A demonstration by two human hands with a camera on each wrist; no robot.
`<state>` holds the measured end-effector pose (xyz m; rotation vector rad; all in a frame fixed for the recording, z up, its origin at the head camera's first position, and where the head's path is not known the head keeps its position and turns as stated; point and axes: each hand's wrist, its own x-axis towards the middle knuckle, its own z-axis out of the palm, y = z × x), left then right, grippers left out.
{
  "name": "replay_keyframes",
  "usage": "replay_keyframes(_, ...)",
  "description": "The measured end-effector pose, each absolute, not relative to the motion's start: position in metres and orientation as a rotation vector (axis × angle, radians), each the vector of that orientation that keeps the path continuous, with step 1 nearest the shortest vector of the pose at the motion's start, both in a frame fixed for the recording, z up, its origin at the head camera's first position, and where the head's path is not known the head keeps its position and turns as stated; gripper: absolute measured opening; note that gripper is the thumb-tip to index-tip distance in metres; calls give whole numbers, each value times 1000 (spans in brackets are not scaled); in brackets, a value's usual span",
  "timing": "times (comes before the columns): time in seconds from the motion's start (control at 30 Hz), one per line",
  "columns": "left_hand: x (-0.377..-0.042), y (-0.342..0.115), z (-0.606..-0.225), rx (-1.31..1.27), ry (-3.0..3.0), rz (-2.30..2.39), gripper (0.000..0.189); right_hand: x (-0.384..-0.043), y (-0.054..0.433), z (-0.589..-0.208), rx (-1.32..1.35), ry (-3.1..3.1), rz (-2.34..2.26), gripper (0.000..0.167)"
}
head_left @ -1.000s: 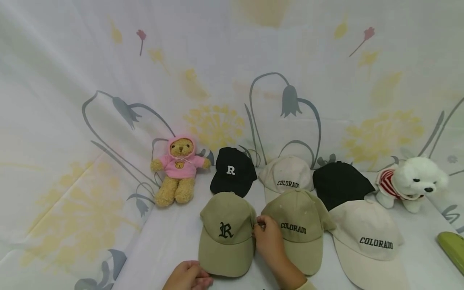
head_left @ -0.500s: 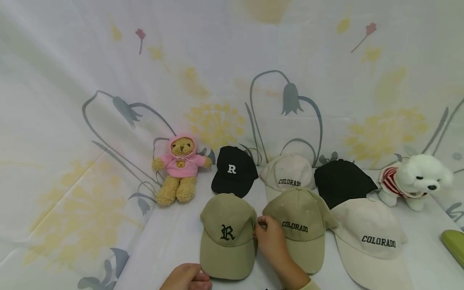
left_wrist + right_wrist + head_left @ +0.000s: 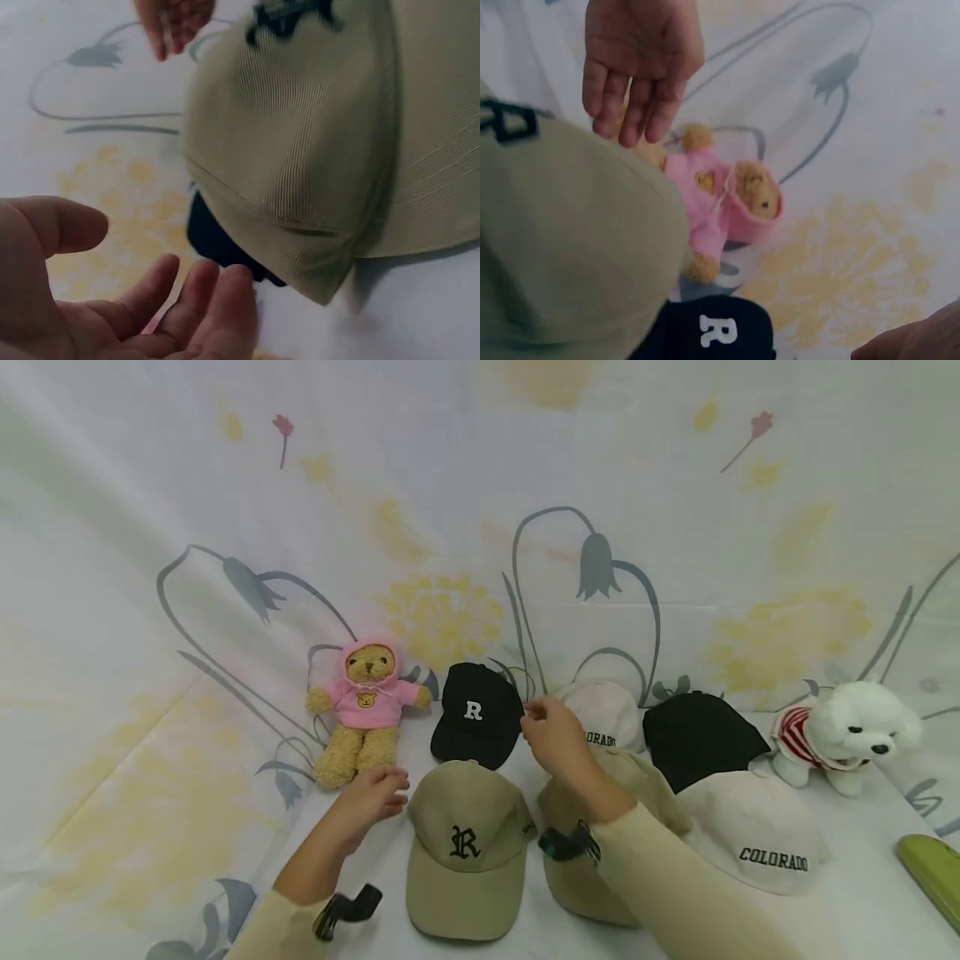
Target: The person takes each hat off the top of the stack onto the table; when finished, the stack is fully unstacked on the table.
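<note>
My left hand (image 3: 372, 797) is lifted left of the khaki baseball cap with a black R (image 3: 465, 843), below the teddy bear. In the left wrist view its fingers (image 3: 199, 292) are loosely bent and spread from the thumb, holding nothing, beside the khaki cap's crown. My right hand (image 3: 558, 735) reaches over the khaki Colorado cap (image 3: 562, 885), fingertips near the right side of the black baseball cap with a white R (image 3: 476, 718). In the right wrist view a gap shows between that hand and the black cap.
A teddy bear in a pink hoodie (image 3: 367, 702) sits at the back left. Cream Colorado caps stand behind (image 3: 607, 702) and at the right (image 3: 765, 827), with a plain black cap (image 3: 701, 735) between. A white toy dog (image 3: 847, 731) and a green object (image 3: 930, 868) lie far right.
Both hands have left the khaki R cap. The left has risen along its left side; the right has moved up and away toward the black R cap. The caps stay in place.
</note>
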<state>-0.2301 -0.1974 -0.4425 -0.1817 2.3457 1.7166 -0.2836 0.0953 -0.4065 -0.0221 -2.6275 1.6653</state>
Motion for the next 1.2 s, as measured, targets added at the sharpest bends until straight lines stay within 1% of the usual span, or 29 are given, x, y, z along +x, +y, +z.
replay_keyframes(0.07, -254, -192, -439, -147, 2324, 1714, 47, -311, 87, -398, -32, -2662, 1724, 33)
replay_keyframes(0.17, -282, -184, -441, -162, 2303, 1698, 49, -345, 79, -400, -107, -2740, 1779, 37)
replay_keyframes(0.27, -301, -179, -452, -221, 2251, 1711, 51, -368, 80, -411, -140, -2887, 1618, 41)
replay_keyframes(0.37, -313, -179, -463, -291, 2186, 1730, 55, -381, 81, -423, -63, -3018, 1318, 43)
replay_keyframes(0.5, -317, -182, -472, -331, 2074, 1750, 59, -386, 80, -437, 42, -3100, 1046, 43)
replay_keyframes(0.57, -318, -183, -475, -320, 2041, 1761, 60, -387, 78, -442, 49, -3125, 1041, 43)
replay_keyframes(0.67, -322, -181, -478, -272, 2014, 1802, 63, -386, 78, -447, -2, -3145, 1104, 45)
replay_keyframes(0.87, -328, -175, -488, -158, 1908, 1904, 67, -384, 78, -457, -248, -3041, 1382, 45)
replay_keyframes(1.07, -328, -178, -492, -143, 1829, 2014, 64, -388, 78, -464, -275, -2971, 1584, 49)
replay_keyframes(1.2, -326, -181, -492, -107, 1824, 2000, 61, -393, 77, -466, -288, -2966, 1652, 52)
